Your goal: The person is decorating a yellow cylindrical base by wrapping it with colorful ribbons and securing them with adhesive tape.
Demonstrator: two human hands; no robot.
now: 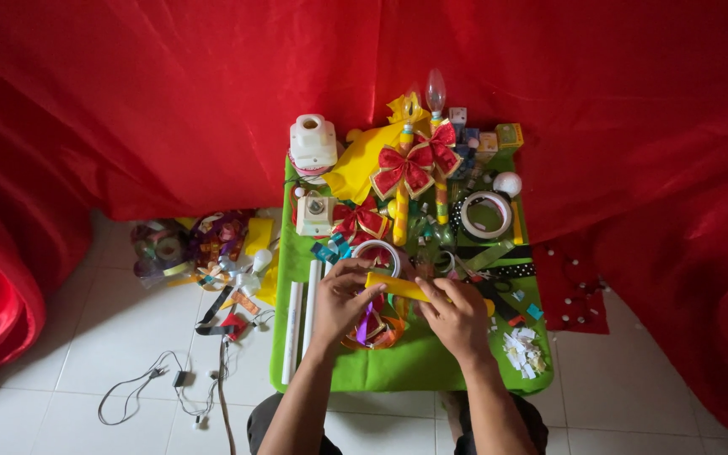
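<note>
two hands meet over the near middle of the green felt mat [414, 366], both closed on one yellow tube [402, 288]. it is a slim, bright yellow stick lying almost level, tipped slightly down toward the person's right. the left hand [343, 297] pinches its left end with fingers curled over the top; the right hand [458, 316] covers its right part, thumb and fingers wrapped round it, so only the middle stretch and a bit of the far end show. under the tube a loop of purple and orange ribbon [371, 329] lies on the mat.

just beyond the hands sits a white tape roll [378, 253], and further back red bows [404, 168] on yellow sticks crowd the mat's far half with a bigger tape ring [486, 215]. two white rods [301, 318] lie along the left edge, near the left wrist. a heap of white paper scraps [522, 350] sits by the right edge, close to the right hand. the near strip of mat, toward the person's knees, is bare green. off the mat's left edge, white floor tiles carry a thin cable [157, 383] and a tangle of ribbons [204, 244]. red cloth [128, 101] hangs all round.
</note>
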